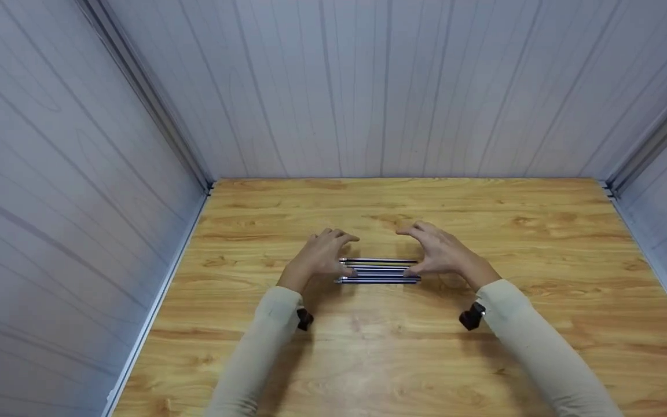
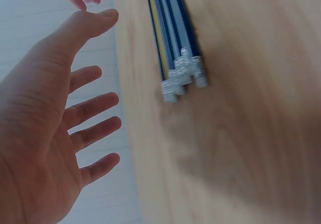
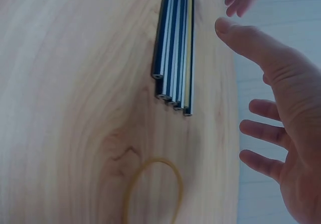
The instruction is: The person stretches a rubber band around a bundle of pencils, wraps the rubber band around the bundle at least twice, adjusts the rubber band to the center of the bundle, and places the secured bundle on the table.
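Several dark-blue striped pencils [image 1: 378, 281] lie side by side on the wooden table, running left to right in the head view. Metal ferrules with pale erasers [image 2: 183, 76] cap their left ends, which are slightly uneven. Blunt right ends [image 3: 173, 102] show in the right wrist view, and one yellow strip runs among the blue. My left hand [image 1: 325, 253] hovers over the eraser ends, fingers spread and apart from the pencils. Over the other ends hovers my right hand [image 1: 440, 253], thumb and fingers parted, holding nothing.
A thin tan rubber band [image 3: 158, 160] lies on the table just beyond the pencils' right ends; my right hand and forearm hide it in the head view. Pale panel walls [image 1: 356, 87] enclose the wooden table [image 1: 397, 359] at the back and both sides.
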Motion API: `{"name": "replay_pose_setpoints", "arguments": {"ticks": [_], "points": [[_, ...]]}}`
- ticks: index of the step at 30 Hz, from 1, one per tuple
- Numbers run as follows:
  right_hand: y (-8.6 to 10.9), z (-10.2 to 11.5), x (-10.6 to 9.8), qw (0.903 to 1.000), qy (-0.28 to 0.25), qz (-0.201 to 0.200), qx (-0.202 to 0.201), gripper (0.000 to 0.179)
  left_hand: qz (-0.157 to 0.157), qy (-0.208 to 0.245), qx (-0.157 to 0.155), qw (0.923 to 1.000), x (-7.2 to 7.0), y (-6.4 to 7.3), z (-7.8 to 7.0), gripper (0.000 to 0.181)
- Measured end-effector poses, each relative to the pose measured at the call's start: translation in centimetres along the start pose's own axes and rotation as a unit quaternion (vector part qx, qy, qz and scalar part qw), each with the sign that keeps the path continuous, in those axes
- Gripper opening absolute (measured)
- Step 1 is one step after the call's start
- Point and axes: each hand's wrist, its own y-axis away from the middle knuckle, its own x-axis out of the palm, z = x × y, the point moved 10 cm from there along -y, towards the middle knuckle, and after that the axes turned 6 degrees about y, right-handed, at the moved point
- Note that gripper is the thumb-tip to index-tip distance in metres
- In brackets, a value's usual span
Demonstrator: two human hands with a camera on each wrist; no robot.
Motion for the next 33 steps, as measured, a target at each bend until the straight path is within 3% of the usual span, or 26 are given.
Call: {"name": "replay_pose_setpoints", "arguments": {"ticks": [3,10,20,27,33], "points": [[0.1,-0.1,1.1,0.9997,-0.008,0.021,0.01,0.095,0.007,0.011,-0.003,0.9999,1.0,0.1,0.3,0.085],[0.4,0.5,2.6,0.9995,0.005,0.025,-0.018,0.092,0.017,0.02,-0.022,0.9994,2.7,0.1,1.1,0.085],[0.8,0.2,4.1,0.9986,-0.019,0.045,0.02,0.069,-0.001,0.041,-0.013,0.9991,3.5,0.1,1.3,0.066],[0.9,0.3,4.0,0.9992,-0.018,0.033,0.016,0.054,-0.009,0.058,-0.025,0.998,3.5,0.0,1.4,0.061],[0.7,0.1,4.4,0.9988,-0.025,0.038,0.02,0.045,-0.011,0.055,-0.017,0.9983,3.7,-0.1,1.5,0.05]]}}
